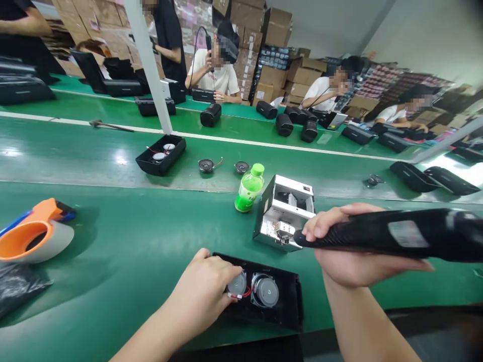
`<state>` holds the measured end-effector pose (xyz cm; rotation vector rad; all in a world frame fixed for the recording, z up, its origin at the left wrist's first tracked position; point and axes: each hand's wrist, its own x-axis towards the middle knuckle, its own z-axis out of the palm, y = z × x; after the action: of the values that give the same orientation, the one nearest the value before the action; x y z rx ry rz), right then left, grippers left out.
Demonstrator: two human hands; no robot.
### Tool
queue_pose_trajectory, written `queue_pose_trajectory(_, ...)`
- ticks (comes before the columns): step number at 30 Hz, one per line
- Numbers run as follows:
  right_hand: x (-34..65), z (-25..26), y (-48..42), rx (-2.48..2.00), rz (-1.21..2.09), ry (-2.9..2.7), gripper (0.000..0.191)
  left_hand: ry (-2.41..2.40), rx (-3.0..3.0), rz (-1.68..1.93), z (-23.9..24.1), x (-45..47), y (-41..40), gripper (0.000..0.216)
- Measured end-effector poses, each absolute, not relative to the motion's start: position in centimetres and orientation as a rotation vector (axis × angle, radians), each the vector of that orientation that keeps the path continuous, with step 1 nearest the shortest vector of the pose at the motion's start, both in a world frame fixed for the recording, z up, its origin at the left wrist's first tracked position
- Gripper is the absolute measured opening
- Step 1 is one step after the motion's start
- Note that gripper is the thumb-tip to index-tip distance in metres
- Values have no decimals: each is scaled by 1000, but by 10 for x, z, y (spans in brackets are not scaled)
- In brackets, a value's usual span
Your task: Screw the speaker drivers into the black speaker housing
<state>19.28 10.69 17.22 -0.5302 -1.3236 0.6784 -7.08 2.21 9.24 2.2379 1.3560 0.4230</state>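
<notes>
A black speaker housing (pixel 281 301) lies open on the green table in front of me, with two round silver drivers (pixel 265 290) and red wires inside. My left hand (pixel 206 291) rests on its left end, fingers curled over the left driver. My right hand (pixel 349 251) is wrapped round a long black power tool (pixel 396 234), held level, its tip at a small metal box (pixel 285 211).
A green drink bottle (pixel 249 188) stands behind the metal box. An orange and white tape dispenser (pixel 33 239) lies at left. On the belt beyond are another open housing (pixel 160 155) and loose drivers (pixel 206 165). Several people sit at the far side among black speakers.
</notes>
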Motion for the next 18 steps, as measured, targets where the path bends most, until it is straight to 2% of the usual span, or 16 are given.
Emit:
queue_pose_trajectory(7,184,155,125,-593,754,-1336,81,1279,2254,422,84,-45,20,29)
queue_pose_trajectory(10,188,158,126,-668,765,-1261,86,1275,2332,533,77,-45,9,32)
queue_pose_trajectory(16,195,158,115,-736,937,-1189,89,1288,2343,823,81,-54,-13,23)
queue_pose_trajectory(18,195,163,101,-722,929,-1220,84,1277,2370,931,77,-54,-18,23)
